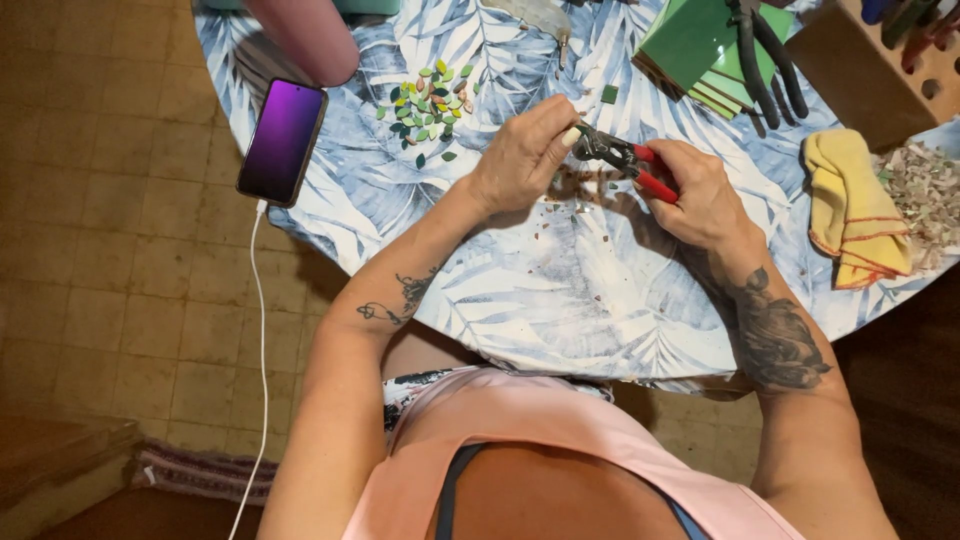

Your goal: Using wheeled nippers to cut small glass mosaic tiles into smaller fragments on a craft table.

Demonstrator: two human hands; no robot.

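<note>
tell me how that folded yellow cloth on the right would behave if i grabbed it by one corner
The folded yellow cloth with orange edging would probably go floppy and unfold, since its layers lie soft and rumpled. It looks thin, so likely light. Dragging it could disturb the pale heap of broken tile chips that appears to touch its right edge.

A phone (283,141) is lying on the bench (560,300) at its left edge, with a scatter of small tile pieces (428,108) just right of it. Stacked tiles (700,50) are sitting behind the hands, pliers (765,60) resting on them. A folded cloth (852,205) is lying far right.
</note>
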